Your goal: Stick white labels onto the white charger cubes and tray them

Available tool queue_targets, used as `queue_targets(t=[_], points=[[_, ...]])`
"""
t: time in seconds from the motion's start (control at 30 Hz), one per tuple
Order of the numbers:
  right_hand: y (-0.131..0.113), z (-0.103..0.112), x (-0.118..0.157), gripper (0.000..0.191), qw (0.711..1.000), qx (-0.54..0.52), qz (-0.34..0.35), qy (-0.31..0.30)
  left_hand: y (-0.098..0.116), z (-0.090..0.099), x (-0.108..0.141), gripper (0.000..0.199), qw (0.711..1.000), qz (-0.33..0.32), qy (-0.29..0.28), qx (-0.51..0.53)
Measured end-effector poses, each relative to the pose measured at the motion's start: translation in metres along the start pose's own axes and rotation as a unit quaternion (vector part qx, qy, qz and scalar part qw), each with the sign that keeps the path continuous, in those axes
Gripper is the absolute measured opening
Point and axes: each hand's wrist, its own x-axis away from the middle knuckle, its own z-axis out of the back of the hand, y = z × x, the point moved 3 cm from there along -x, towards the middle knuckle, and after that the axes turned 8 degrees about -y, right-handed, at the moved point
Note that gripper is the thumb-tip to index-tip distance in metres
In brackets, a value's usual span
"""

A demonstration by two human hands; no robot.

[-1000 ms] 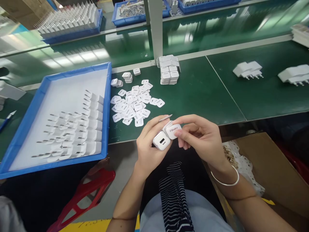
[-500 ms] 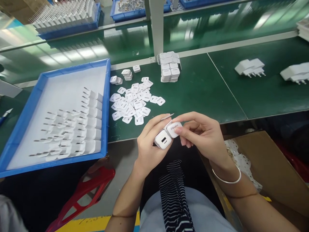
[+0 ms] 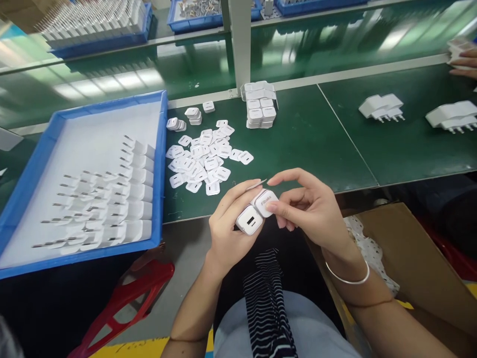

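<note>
My left hand (image 3: pixel 233 226) is wrapped round two white charger plugs held side by side. The nearer charger (image 3: pixel 250 220) faces up with its dark port slots showing; the other wears a white cover plate (image 3: pixel 266 202) with grey lettering. A thin plate (image 3: pixel 257 185) sticks out edge-on between the left fingers. My right hand (image 3: pixel 307 206) has its thumb on the lettered cover plate, while the index finger is lifted apart from the thumb, close to the thin plate's tip. Its other fingers are curled. Beyond the hands lies a loose heap of white cover plates (image 3: pixel 203 159).
At left, a blue tray (image 3: pixel 161 149) holds rows of white chargers, pins up. Small plate stacks (image 3: pixel 194 116) and a block of lettered pieces (image 3: pixel 261 112) stand behind the heap. More plugs (image 3: pixel 382 107) lie right. Another person's hand (image 3: pixel 465 62) shows far right. A cardboard box (image 3: pixel 421 258) stands below.
My right index finger has lifted off the lettered cover plate, and the thumb stays on it. Another person's hand has come into view at the far right. The view has shifted slightly.
</note>
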Motion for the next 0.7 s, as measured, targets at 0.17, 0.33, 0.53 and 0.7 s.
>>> queue_targets(t=[0.17,0.33,0.53,0.7], points=[[0.0017,0.0026,-0.0021,0.023,1.000,-0.002,-0.006,-0.015,-0.0002,-0.0004,-0.0001,0.042,1.000,-0.003,-0.002,0.017],[0.0031,0.0039,-0.0003,0.022,1.000,-0.012,0.008,-0.009,-0.0006,-0.0016,-0.0003,0.043,0.999,0.007,-0.006,0.039],[0.0048,0.0028,0.0009,0.022,1.000,-0.011,0.027,-0.006,-0.0020,-0.0034,0.0000,0.038,0.997,0.037,-0.011,0.059],[0.0042,0.0024,0.0025,0.021,0.999,0.008,0.046,0.007,-0.0010,-0.0060,0.0004,0.037,0.995,0.056,-0.007,0.076]])
